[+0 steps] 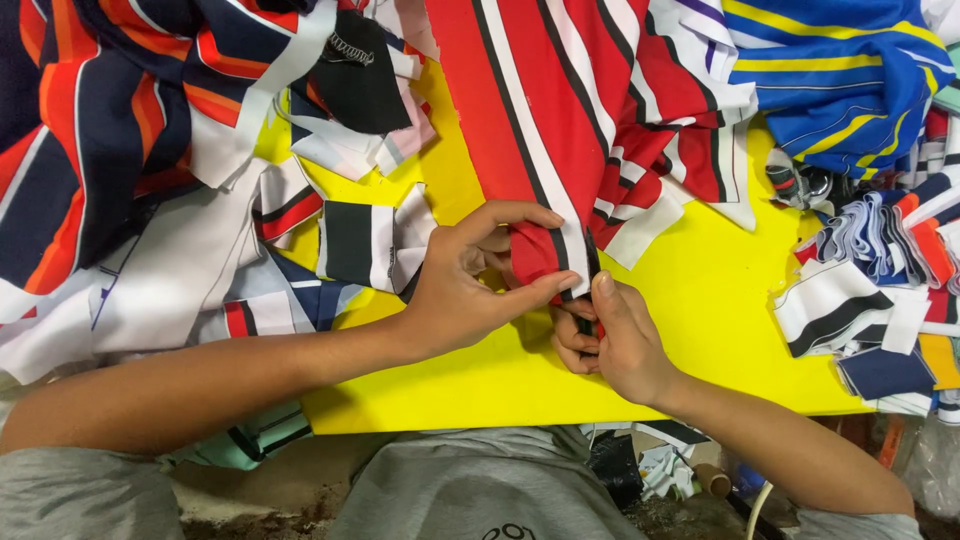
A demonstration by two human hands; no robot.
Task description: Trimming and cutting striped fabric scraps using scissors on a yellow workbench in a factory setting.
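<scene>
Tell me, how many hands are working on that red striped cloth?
2. The left hand pinches the lower end of the red striped cloth over the yellow board; the right hand grips it just beside. No other hands show.

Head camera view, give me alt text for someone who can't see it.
Two bare hands, left hand and right hand, pinch the folded end of a red, white and black striped fabric strip over a bright yellow board, amid heaps of striped fabric offcuts.
</scene>
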